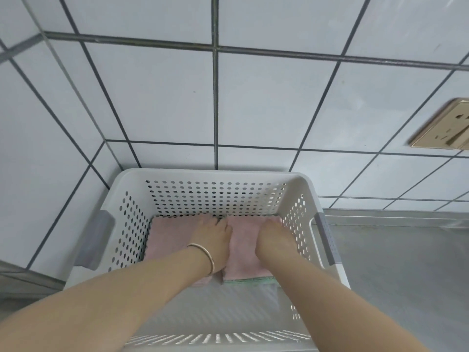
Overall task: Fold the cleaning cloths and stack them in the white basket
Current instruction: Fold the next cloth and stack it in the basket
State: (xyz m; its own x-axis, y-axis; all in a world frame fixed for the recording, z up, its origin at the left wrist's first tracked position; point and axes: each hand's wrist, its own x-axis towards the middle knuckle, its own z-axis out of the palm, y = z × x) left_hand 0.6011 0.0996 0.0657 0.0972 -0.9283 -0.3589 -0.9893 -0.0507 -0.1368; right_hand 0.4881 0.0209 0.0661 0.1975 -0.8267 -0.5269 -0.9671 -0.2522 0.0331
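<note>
The white perforated basket (132, 184) stands against the tiled wall. Inside it lie two folded pink cloths side by side, one on the left (167, 237) and one on the right (243, 250). A green cloth edge (248, 280) shows under the right pink one. Both my arms reach down into the basket. My left hand (215, 232), with a bracelet on its wrist, lies flat on the gap between the two stacks. My right hand (272, 235) presses flat on the right pink cloth near the basket's right wall.
Grey handles (95, 240) sit on the basket's left and right sides. A grey steel counter (406, 262) extends to the right of the basket. A gold wall socket (446, 125) is on the tiled wall at the right.
</note>
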